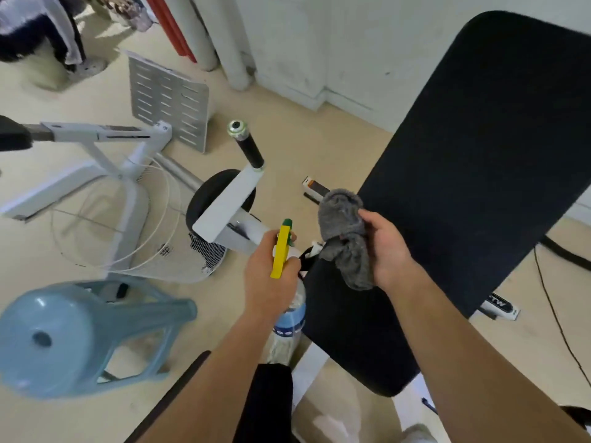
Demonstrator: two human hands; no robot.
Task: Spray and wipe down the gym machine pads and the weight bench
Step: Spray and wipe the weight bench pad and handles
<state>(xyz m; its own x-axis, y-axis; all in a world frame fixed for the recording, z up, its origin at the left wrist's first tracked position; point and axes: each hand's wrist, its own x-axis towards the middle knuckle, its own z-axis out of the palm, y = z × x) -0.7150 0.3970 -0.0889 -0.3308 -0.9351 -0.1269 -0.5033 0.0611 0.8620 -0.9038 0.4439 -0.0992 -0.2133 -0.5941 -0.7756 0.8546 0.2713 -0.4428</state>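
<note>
A black padded backrest (479, 148) of the weight bench rises at the right, and its black seat pad (355, 327) lies below it. My left hand (268, 279) grips a spray bottle (289, 318) with a yellow and green trigger head, held just left of the seat pad. My right hand (383, 247) holds a bunched grey cloth (347, 231) over the gap between seat and backrest. A round black machine pad (208, 193) sits behind a white bracket at centre.
A black handle grip (251, 148) sticks up at centre. A light blue plastic stool (64, 330) lies tipped over at lower left beside a white fan guard (153, 247). A perforated grey plate (169, 100) stands behind. A cable (553, 314) runs along the floor at right. A person (41, 27) stands at top left.
</note>
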